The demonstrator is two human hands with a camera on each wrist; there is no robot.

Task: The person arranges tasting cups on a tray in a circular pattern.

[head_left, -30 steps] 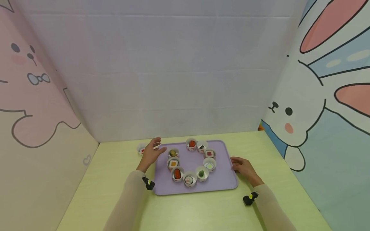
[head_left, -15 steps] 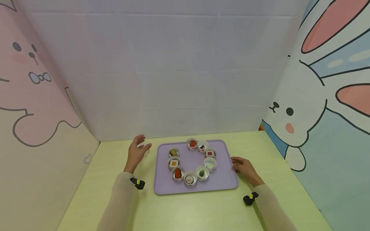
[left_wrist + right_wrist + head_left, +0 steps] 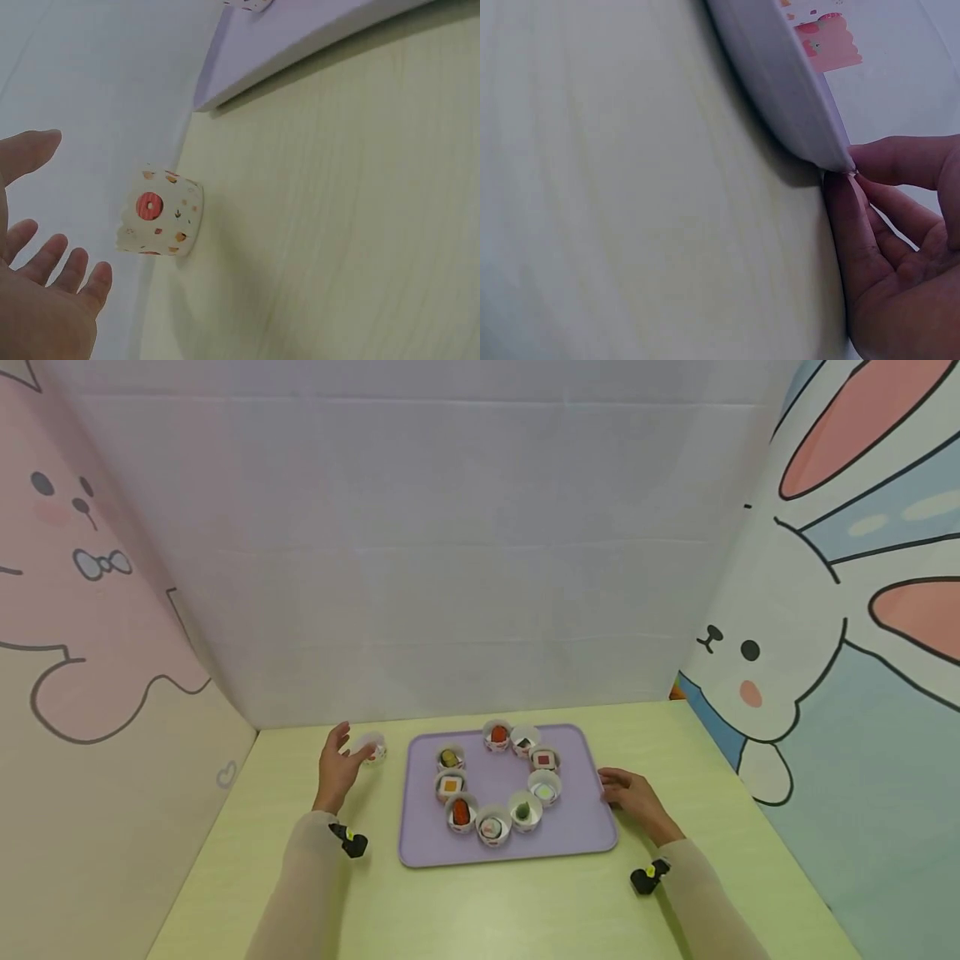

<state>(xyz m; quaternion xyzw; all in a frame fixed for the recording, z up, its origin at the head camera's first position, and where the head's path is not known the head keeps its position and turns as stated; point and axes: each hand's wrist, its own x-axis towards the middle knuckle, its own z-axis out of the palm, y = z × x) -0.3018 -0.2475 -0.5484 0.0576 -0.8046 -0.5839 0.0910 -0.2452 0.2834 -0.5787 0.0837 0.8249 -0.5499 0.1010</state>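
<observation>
My left hand [image 3: 333,777] is beside a small paper baking cup [image 3: 378,755] standing on the table left of the tray. In the left wrist view the thumb and fingers are spread and relaxed, apart from that cup [image 3: 178,217], which bears a donut print. My right hand [image 3: 636,802] pinches the right edge of the lilac tray [image 3: 581,822] between thumb and finger, as the right wrist view shows at the tray rim [image 3: 795,97]. The tray carries several paper cups in a rough ring, each holding a small sushi-like piece, such as a red-orange one [image 3: 461,812].
The pale yellow table [image 3: 480,910] extends in front of the tray and to both sides. A white cloth wall [image 3: 450,568] rises behind it. Printed animal curtains stand at the left and right [image 3: 795,635]. The ring of cups has a gap at its upper left.
My left hand has moved left from over the tray's left edge to the near-left side of the lone cup. The right hand and tray have stayed put.
</observation>
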